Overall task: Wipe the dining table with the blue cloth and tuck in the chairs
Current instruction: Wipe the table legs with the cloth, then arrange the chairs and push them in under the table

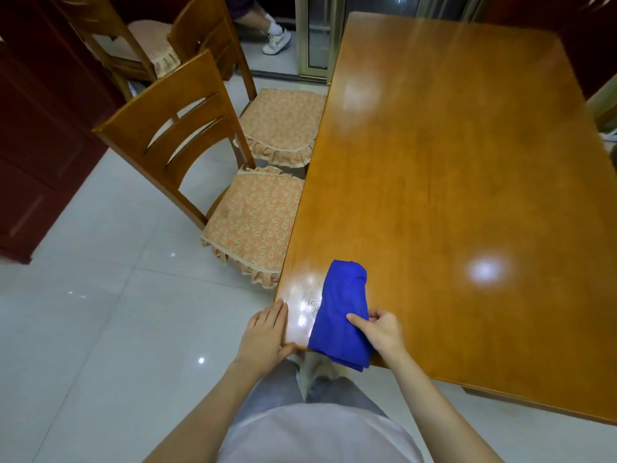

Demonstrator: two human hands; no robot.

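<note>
Two hands are at the near left corner of the table, which is a big glossy orange-brown wooden top with a couple of bright light glares on it. The left hand is flat against the corner edge, fingers straight and pressed together, thumb along the near edge. The right hand pinches the blue cloth, thumb on top and the other fingers curled at its right side. That cloth is folded into a long strip lying on the corner, with its lower end hanging over the near edge. Just left of it there's a scatter of tiny specks on the shiny wood. On the table's left side the near chair sits pulled out at an angle, the front of its flowery frilled cushion right up against the table edge. The second chair is farther along the same side with the same kind of cushion, also not pushed in. The third chair stands well apart at the back left. The floor is pale glossy tile, a dark red cabinet runs along the left, and past the far end there's a metal door frame and someone's white shoe.
</note>
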